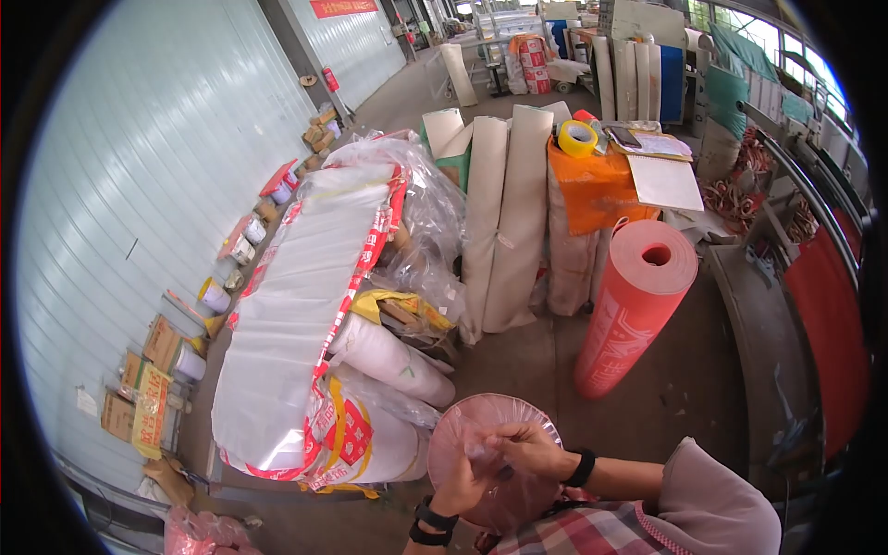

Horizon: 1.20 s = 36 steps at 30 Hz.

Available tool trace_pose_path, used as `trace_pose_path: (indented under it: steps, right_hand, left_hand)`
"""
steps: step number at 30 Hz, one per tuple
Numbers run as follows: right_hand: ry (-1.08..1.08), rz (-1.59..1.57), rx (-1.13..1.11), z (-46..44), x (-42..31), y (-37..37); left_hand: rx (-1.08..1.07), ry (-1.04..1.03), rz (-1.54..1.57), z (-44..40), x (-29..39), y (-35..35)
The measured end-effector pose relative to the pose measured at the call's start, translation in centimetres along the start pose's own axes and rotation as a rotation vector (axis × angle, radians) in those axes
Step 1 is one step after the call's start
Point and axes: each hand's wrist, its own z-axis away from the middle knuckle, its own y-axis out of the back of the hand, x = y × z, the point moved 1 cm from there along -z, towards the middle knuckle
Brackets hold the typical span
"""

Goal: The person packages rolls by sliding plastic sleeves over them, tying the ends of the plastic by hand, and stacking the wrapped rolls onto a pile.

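Close in front of me, a pink roll (499, 407) with a round end seems to be covered in clear plastic film. My left hand (459, 486) and my right hand (532, 450) meet above that end. Between their fingertips, both are closed on a bunched piece of the clear plastic film (477, 446). The fingers of the left hand are partly hidden. Standing upright to the right is a red roll (636, 305) with white lettering and a hollow core. Apart from both hands, white wrapped rolls (393, 361) lie on the left.
A long stack under white sheeting (305, 277) fills the left side. Beige rolls (518, 222) stand ahead. Yellow tape (577, 139), a phone (625, 137) and papers (664, 180) rest on an orange-covered stack (587, 190). A metal frame (777, 351) is at the right.
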Motion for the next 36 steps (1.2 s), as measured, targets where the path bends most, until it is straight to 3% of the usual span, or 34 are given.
trace_pose_path:
  steps: [1, 3, 4, 6, 7, 9, 13, 15, 16, 18, 22, 24, 26, 28, 29, 31, 32, 34, 35, 36]
  right_hand:
    - [-0.002, 0.001, 0.001, -0.1, 0.5, 0.6]
    - [-0.034, 0.277, -0.546, -0.6, 1.3, 1.9]
    - [-0.032, 0.287, -0.545, -0.5, 0.4, 2.0]
    - [0.621, 1.344, -0.663, 0.2, -1.8, 1.4]
    - [0.630, 1.350, -0.653, 0.4, -2.2, 1.0]
    - [0.888, 1.477, -0.431, 1.1, -2.5, 0.3]
    - [0.863, 1.642, -0.395, 0.9, -0.9, 0.6]
    - [0.796, 1.720, -0.362, 1.3, -1.0, 0.3]
    - [0.797, 1.722, -0.361, 1.3, -1.0, 0.3]
    - [0.851, 1.672, -0.326, 1.2, -1.0, 0.2]
    - [0.858, 1.606, -0.439, 0.4, -1.6, 1.0]
    - [1.116, 1.582, -0.401, 0.9, -1.9, 1.0]
    - [1.057, 1.512, -0.529, 1.8, -0.7, 1.9]
    - [0.782, 1.370, -0.715, 2.3, 0.9, 2.8]
    - [0.779, 1.368, -0.724, 2.3, 1.1, 2.8]
    - [0.264, 1.063, -0.515, 2.2, 1.9, 2.4]
    - [0.262, 1.062, -0.513, 1.9, 1.1, 1.5]
    - [0.052, 0.959, -0.086, 0.9, -1.4, -0.4]
    - [0.240, 0.972, -0.093, -0.6, -0.1, 0.1]
    - [0.237, 0.970, -0.090, -1.3, 1.0, 0.6]
  left_hand:
    - [-0.030, 0.048, 0.133, -0.1, -0.3, 0.6]
    - [-0.300, -0.087, -0.173, -1.6, -0.6, 1.8]
    - [-0.298, -0.096, -0.171, -2.1, -0.1, 2.4]
    - [-0.433, 0.323, 0.210, -2.5, 0.4, 3.5]
    - [-0.438, 0.315, 0.201, -2.6, 0.7, 4.4]
    - [-0.287, 0.558, 0.578, -2.8, 0.9, 5.8]
    - [-0.210, 0.634, 0.440, -3.7, 0.1, 5.6]
    - [-0.533, 0.503, 0.309, -4.1, -0.7, 6.1]
    - [-0.534, 0.501, 0.309, -4.0, -0.6, 6.1]
    - [-0.462, 0.304, 0.170, -4.0, -0.1, 6.0]
    - [-0.240, 0.268, -0.113, -3.5, -2.1, 5.7]
    - [-0.005, -0.428, -0.750, -3.6, -1.3, 5.7]
    - [-0.023, -0.407, -0.876, -4.3, -2.3, 6.7]
    - [-0.032, -0.399, -1.009, -4.0, -2.7, 6.5]
    - [-0.003, -0.375, -1.030, -4.0, -2.4, 6.3]
    - [0.021, -0.343, -1.044, -3.4, -1.8, 5.2]
    - [0.084, -0.443, -1.049, -3.0, 0.0, 4.3]
    - [0.135, -0.553, -1.052, -2.4, 3.4, 2.6]
    - [0.116, -0.671, -1.077, -1.8, 4.9, 1.5]
    - [0.099, -0.789, -1.100, -1.4, 5.7, 1.0]
